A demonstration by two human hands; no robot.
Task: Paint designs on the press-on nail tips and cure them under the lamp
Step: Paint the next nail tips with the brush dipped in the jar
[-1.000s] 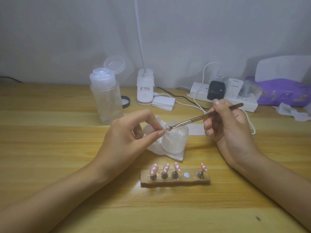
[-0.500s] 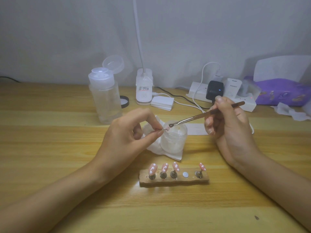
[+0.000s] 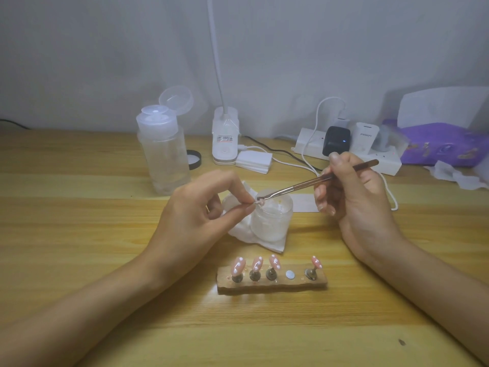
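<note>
My left hand (image 3: 195, 215) pinches a small pink nail tip (image 3: 259, 203) between thumb and forefinger, just over the rim of a frosted jar (image 3: 272, 221). My right hand (image 3: 354, 197) grips a slim metal tool (image 3: 317, 182) like a pen, and its tip touches the pinched nail. In front of the jar lies a wooden holder (image 3: 272, 284) with several pink, white-dotted nail tips (image 3: 258, 263) on small stands and one bare round pad (image 3: 290, 274).
A crumpled white wipe (image 3: 238, 229) lies under the jar. At the back stand a clear pump bottle (image 3: 164, 152) with its lid open, a white lamp base (image 3: 225, 136), a power strip (image 3: 352, 152) with chargers and cables, and a purple tissue pack (image 3: 439, 144).
The tool's tip, slightly off the nail half a second ago, is back on it. Both hands have otherwise stayed over the jar.
</note>
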